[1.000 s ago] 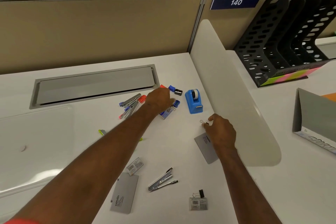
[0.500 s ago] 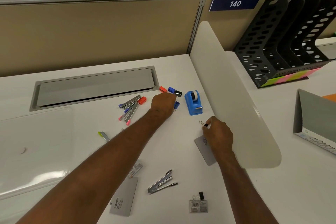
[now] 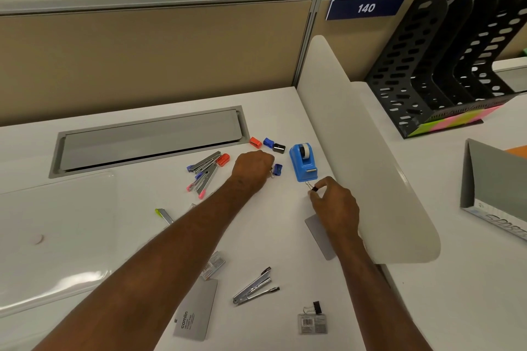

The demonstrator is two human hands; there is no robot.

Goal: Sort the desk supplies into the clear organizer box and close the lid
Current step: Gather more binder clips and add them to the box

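Observation:
My left hand [image 3: 252, 167] is curled over a blue binder clip [image 3: 277, 169] beside the blue tape dispenser [image 3: 302, 162]; a wire loop shows under its knuckles. A small black binder clip [image 3: 313, 188] is pinched in my right hand [image 3: 335, 206], just in front of the dispenser. Orange, blue and black clips [image 3: 268, 144] lie behind. Several staplers with coloured ends [image 3: 204, 169] lie to the left. The clear organizer box [image 3: 54, 236] sits at the far left, lid flat. A silver stapler [image 3: 253, 286] and a grey Camlin pad [image 3: 196, 318] lie near me.
A white curved divider [image 3: 368, 168] stands right of my right hand. A grey cable tray [image 3: 148, 141] is set into the desk behind. Black file racks [image 3: 445, 65] and a grey box [image 3: 496, 188] stand on the neighbouring desk. A staple packet with a clip [image 3: 312, 320] lies in front.
My left hand drew back from the far clips and settled over the blue clip. My right hand lifted the black clip and moved it toward the tape dispenser.

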